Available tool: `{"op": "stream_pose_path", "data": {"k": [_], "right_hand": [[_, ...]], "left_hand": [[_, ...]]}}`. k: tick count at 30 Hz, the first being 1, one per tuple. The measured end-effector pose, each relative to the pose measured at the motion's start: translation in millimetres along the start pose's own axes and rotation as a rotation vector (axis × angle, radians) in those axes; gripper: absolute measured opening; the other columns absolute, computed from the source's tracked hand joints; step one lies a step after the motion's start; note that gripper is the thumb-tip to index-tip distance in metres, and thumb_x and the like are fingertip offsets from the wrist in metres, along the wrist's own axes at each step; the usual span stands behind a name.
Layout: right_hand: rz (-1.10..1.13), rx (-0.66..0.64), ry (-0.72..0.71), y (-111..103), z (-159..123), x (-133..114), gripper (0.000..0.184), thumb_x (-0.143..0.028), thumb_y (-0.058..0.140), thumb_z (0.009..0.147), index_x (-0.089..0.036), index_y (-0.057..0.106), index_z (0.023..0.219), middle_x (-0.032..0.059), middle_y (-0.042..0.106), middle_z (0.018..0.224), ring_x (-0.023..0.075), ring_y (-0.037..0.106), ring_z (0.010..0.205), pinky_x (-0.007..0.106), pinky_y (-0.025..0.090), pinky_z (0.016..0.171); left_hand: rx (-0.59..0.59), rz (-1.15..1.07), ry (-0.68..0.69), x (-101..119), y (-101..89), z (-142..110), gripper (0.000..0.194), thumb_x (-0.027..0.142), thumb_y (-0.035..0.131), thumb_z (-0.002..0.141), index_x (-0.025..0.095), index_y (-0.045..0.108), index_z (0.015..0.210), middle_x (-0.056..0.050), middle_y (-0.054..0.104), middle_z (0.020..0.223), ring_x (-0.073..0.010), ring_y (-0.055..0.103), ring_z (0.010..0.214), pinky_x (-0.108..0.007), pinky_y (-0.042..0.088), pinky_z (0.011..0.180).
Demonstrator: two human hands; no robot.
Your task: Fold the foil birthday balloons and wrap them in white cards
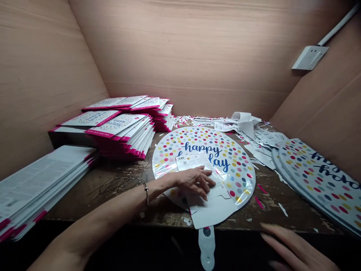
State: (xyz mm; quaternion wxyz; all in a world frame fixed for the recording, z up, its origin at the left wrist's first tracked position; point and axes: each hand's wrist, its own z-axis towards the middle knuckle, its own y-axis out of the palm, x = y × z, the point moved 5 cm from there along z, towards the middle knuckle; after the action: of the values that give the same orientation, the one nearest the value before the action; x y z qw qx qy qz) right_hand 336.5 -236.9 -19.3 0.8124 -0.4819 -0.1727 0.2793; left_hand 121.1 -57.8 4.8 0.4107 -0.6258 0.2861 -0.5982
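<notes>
A flat round foil balloon (222, 150) with coloured dots and blue "happy" lettering lies on the wooden table (118, 184). A white card (194, 162) lies across its lower half. My left hand (194, 181) rests flat on this card, fingers stretched out toward the right. The balloon's white neck tab (207, 246) hangs over the table's front edge. My right hand (293, 246) hovers low at the front right, fingers extended, holding nothing.
Stacks of pink-edged packaged cards (121, 130) stand at the back left. Another white stack (36, 184) lies at the left front. More dotted balloons (318, 177) are piled at the right. Paper scraps and labels (254, 131) litter the back. A wall socket (309, 57) sits upper right.
</notes>
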Motion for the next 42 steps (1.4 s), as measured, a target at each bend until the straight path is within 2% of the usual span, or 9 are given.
{"op": "stream_pose_path", "data": {"k": [5, 10, 14, 21, 26, 32, 34, 37, 42], "right_hand": [[0.034, -0.218, -0.108, 41, 82, -15, 0.043, -0.022, 0.049, 0.085, -0.015, 0.047, 0.127, 0.0111, 0.043, 0.136, 0.0274, 0.042, 0.122, 0.047, 0.044, 0.095], [0.136, -0.108, -0.127, 59, 88, -25, 0.029, -0.017, 0.041, 0.090, -0.016, 0.056, 0.115, 0.0111, 0.058, 0.121, 0.0252, 0.054, 0.109, 0.047, 0.047, 0.090], [0.107, 0.035, -0.195, 55, 84, -32, 0.034, -0.005, 0.031, 0.089, -0.013, 0.058, 0.108, 0.0105, 0.062, 0.114, 0.0229, 0.055, 0.106, 0.042, 0.047, 0.088], [0.263, 0.031, -0.007, 56, 109, -18, 0.032, -0.002, 0.028, 0.086, -0.014, 0.056, 0.081, 0.0056, 0.060, 0.072, 0.0162, 0.054, 0.067, 0.029, 0.043, 0.062], [0.260, -0.058, 0.124, 72, 122, -7, 0.024, -0.013, 0.035, 0.091, -0.017, 0.051, 0.073, 0.0022, 0.053, 0.065, 0.0156, 0.050, 0.061, 0.027, 0.035, 0.056], [0.047, -0.103, 0.309, 91, 129, -2, 0.012, -0.018, 0.045, 0.088, -0.018, 0.051, 0.079, 0.0069, 0.055, 0.082, 0.0212, 0.050, 0.075, 0.031, 0.036, 0.063], [-0.034, -0.076, 0.315, 91, 131, -2, 0.007, -0.016, 0.047, 0.087, -0.017, 0.053, 0.081, 0.0093, 0.054, 0.090, 0.0239, 0.048, 0.081, 0.035, 0.036, 0.068], [-0.023, -0.097, 0.277, 91, 131, -6, 0.013, -0.012, 0.044, 0.087, -0.018, 0.053, 0.081, 0.0076, 0.054, 0.084, 0.0230, 0.046, 0.078, 0.035, 0.035, 0.069], [0.121, -0.027, 0.170, 74, 108, -32, 0.024, -0.024, 0.034, 0.094, -0.017, 0.056, 0.086, 0.0077, 0.058, 0.090, 0.0230, 0.049, 0.083, 0.037, 0.035, 0.076]], "left_hand": [[0.158, 0.245, -0.126, 44, 11.5, -26, 0.050, 0.056, 0.049, 0.083, 0.011, 0.063, 0.101, -0.014, 0.044, 0.134, -0.0295, 0.029, 0.130, -0.047, 0.011, 0.110], [0.168, 0.371, -0.208, 68, 56.8, -58, 0.048, 0.045, 0.052, 0.086, 0.006, 0.053, 0.114, -0.016, 0.056, 0.115, -0.0277, 0.043, 0.119, -0.044, 0.023, 0.109], [0.150, 0.331, -0.236, 65, 61.5, -62, 0.028, 0.026, 0.050, 0.088, 0.011, 0.054, 0.111, -0.012, 0.057, 0.109, -0.0243, 0.047, 0.113, -0.042, 0.029, 0.106], [0.237, 0.130, -0.266, 57, 36.4, -64, 0.022, 0.033, 0.048, 0.089, 0.017, 0.060, 0.082, -0.005, 0.060, 0.100, -0.0161, 0.054, 0.090, -0.026, 0.044, 0.079], [0.451, 0.248, -0.538, 47, 38.7, -63, 0.032, 0.019, 0.038, 0.089, 0.015, 0.055, 0.063, -0.004, 0.058, 0.074, -0.0153, 0.052, 0.073, -0.028, 0.044, 0.068], [0.298, 0.580, -0.831, 31, 49.6, -53, 0.021, 0.002, 0.042, 0.074, 0.010, 0.059, 0.065, -0.013, 0.057, 0.076, -0.0271, 0.053, 0.078, -0.044, 0.048, 0.068], [0.326, 0.621, -0.804, 31, 51.0, -54, 0.025, -0.002, 0.038, 0.074, 0.007, 0.062, 0.075, -0.016, 0.059, 0.087, -0.0295, 0.055, 0.086, -0.049, 0.047, 0.075], [0.361, 0.602, -0.550, 44, 55.8, -57, 0.041, -0.001, 0.036, 0.075, 0.004, 0.054, 0.112, -0.019, 0.053, 0.119, -0.0308, 0.046, 0.115, -0.053, 0.038, 0.096], [0.181, 0.520, -0.286, 70, 79.7, -76, 0.058, 0.012, 0.044, 0.074, 0.006, 0.038, 0.131, -0.018, 0.039, 0.137, -0.0332, 0.028, 0.130, -0.051, 0.034, 0.103]]}}
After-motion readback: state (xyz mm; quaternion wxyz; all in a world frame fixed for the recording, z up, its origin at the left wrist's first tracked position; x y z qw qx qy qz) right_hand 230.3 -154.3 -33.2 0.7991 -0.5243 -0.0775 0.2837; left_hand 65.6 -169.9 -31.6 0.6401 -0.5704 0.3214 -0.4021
